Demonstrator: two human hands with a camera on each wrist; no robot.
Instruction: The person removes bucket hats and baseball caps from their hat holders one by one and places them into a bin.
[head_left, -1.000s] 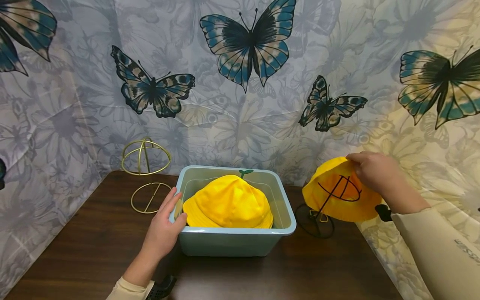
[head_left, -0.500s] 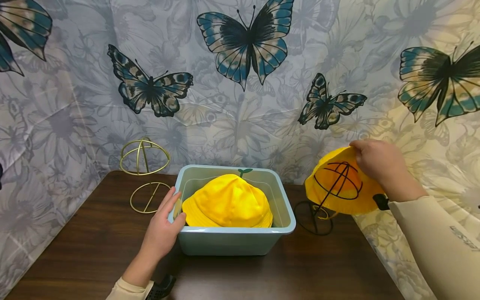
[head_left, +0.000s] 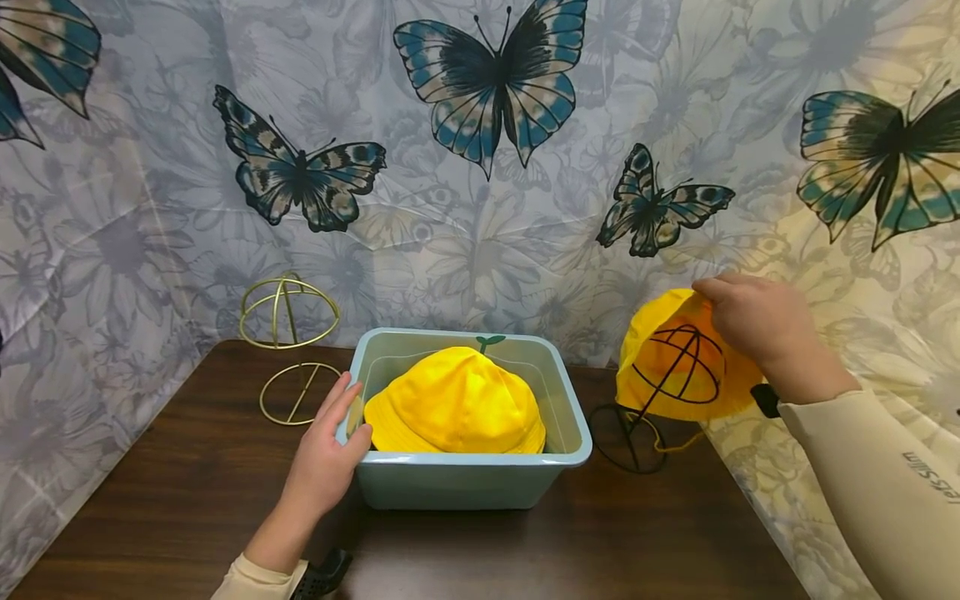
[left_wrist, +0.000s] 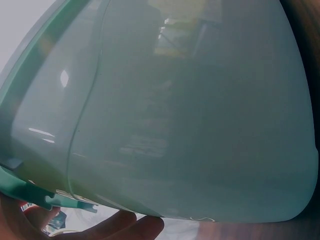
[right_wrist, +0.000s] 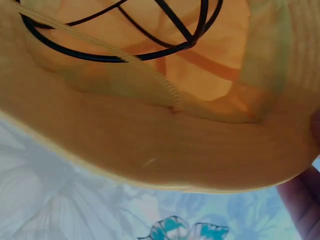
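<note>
A yellow bucket hat (head_left: 457, 404) lies crown up inside the pale blue-green tub (head_left: 459, 483). My left hand (head_left: 322, 454) rests on the tub's left rim, fingers extended and thumb near the front corner; in the left wrist view the tub's wall (left_wrist: 200, 125) fills most of the picture. At the right, my right hand (head_left: 768, 329) pinches the brim of a second yellow hat (head_left: 648, 333), tilted with its inside facing me. The black wire hat stand (head_left: 633, 442) has its domed top within that hat. A yellow cord (right_wrist: 125, 55) hangs across the hat's inside.
A gold wire hat stand (head_left: 288, 333) stands at the back left of the dark wooden table (head_left: 187, 517). Butterfly-printed fabric (head_left: 487, 250) hangs close behind and along both sides. The table's right edge lies beneath the right arm.
My right hand has raised the hat brim slightly and tipped it, with more of the black stand's dome and the dangling cord now showing. My left hand and the tub stay in place.
</note>
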